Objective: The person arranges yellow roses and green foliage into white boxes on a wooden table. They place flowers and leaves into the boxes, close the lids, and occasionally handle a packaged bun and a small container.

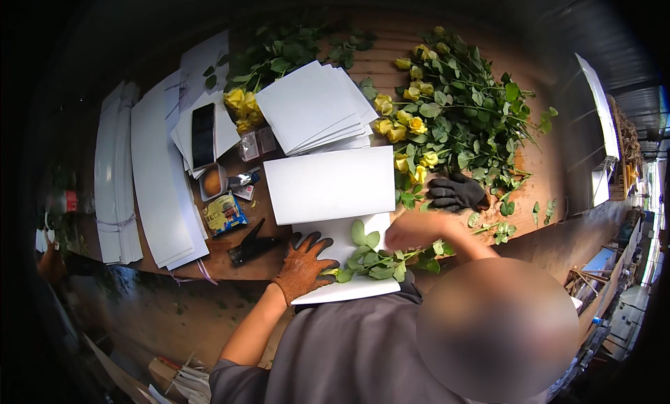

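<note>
My left hand (305, 268), in an orange-brown work glove with dark fingertips, lies with fingers spread on a white sheet (345, 290) at the near table edge. Its fingertips reach a leafy rose stem (377, 263) on that sheet; a bit of yellow-green shows beside them. Bare, my right hand (407, 229) is just above the leaves, at the sheet's right side. It looks blurred, and its fingers are hidden. Just beyond it a black glove (455, 192) rests on the table. Another white sheet (331, 184) lies ahead of both hands.
Yellow roses (412, 125) with long leafy stems cover the right of the wooden table (544, 170). A white sheet stack (314, 107) stands behind. Left are a phone (203, 135), a blue-yellow packet (225, 214), a black stapler-like tool (248, 245) and long white bundles (164, 174).
</note>
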